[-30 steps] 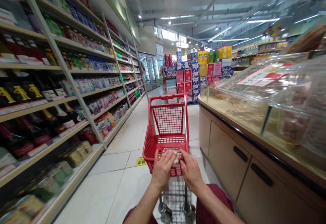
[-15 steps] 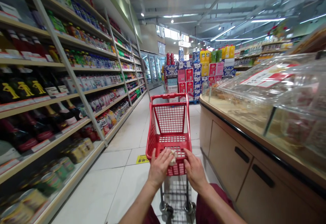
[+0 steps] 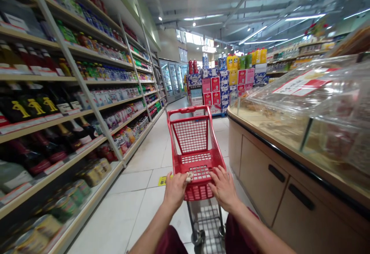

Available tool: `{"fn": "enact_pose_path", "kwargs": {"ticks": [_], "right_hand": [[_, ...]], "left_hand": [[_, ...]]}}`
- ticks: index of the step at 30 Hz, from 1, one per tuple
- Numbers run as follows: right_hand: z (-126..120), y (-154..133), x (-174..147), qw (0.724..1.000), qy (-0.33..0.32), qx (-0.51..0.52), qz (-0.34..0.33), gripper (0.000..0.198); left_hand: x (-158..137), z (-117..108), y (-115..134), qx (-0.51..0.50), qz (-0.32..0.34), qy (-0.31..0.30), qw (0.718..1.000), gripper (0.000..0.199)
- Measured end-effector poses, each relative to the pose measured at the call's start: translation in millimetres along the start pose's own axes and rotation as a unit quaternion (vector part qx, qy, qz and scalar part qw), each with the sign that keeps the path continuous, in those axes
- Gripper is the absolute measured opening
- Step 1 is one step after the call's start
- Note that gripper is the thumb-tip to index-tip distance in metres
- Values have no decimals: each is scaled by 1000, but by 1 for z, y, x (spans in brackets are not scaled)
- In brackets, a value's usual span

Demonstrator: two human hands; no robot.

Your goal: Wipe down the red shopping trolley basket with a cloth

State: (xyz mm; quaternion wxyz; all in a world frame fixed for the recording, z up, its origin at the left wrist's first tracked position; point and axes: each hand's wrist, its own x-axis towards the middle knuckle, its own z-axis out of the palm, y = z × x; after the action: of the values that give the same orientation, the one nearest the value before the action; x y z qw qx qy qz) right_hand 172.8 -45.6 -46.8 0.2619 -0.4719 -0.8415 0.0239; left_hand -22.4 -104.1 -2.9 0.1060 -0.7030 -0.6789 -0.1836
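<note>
A red plastic shopping cart (image 3: 193, 131) with a grid basket stands directly in front of me, turned slightly. At the left part of its near rim, my left hand (image 3: 175, 189) is closed around a whitish crumpled cloth (image 3: 189, 177), only a small piece of which shows past the fingers. My right hand (image 3: 223, 187) rests at the right near corner of the basket, fingers spread and holding nothing. Whether its palm presses on the rim I cannot tell. Through the grid, the cart's basket appears to carry no goods.
Shelves (image 3: 115, 105) of bottles and cans line the left side. On the right stands a wooden counter (image 3: 257, 161) with clear plastic packs (image 3: 312, 76) on top. Stacked drink cartons (image 3: 215, 84) stand ahead. A yellow floor sticker (image 3: 164, 180) lies left of the cart.
The cart has swung, its near end shifting right. My left hand has moved slightly left with the cloth, which shows less. My right hand's fingers have spread more at the corner.
</note>
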Motion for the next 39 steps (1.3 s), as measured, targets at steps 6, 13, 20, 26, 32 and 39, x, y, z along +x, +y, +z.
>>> {"fn": "enact_pose_path", "kwargs": {"ticks": [6, 13, 20, 26, 32, 39], "right_hand": [[-25, 61, 20, 999, -24, -10, 44, 41], [-26, 37, 15, 999, 0, 50, -8, 39], [-16, 23, 5, 997, 26, 74, -16, 39], [-29, 42, 0, 995, 16, 96, 16, 42], [-26, 12, 2, 995, 70, 69, 25, 38], [-18, 13, -9, 993, 108, 38, -18, 32]], "left_hand": [[-1, 18, 58, -35, 91, 89, 991, 23], [18, 17, 19, 25, 224, 179, 958, 25], [26, 31, 43, 54, 211, 210, 953, 27], [27, 23, 26, 63, 218, 221, 949, 29], [24, 13, 12, 81, 160, 204, 962, 34], [15, -19, -29, 120, 94, 177, 972, 40]]}}
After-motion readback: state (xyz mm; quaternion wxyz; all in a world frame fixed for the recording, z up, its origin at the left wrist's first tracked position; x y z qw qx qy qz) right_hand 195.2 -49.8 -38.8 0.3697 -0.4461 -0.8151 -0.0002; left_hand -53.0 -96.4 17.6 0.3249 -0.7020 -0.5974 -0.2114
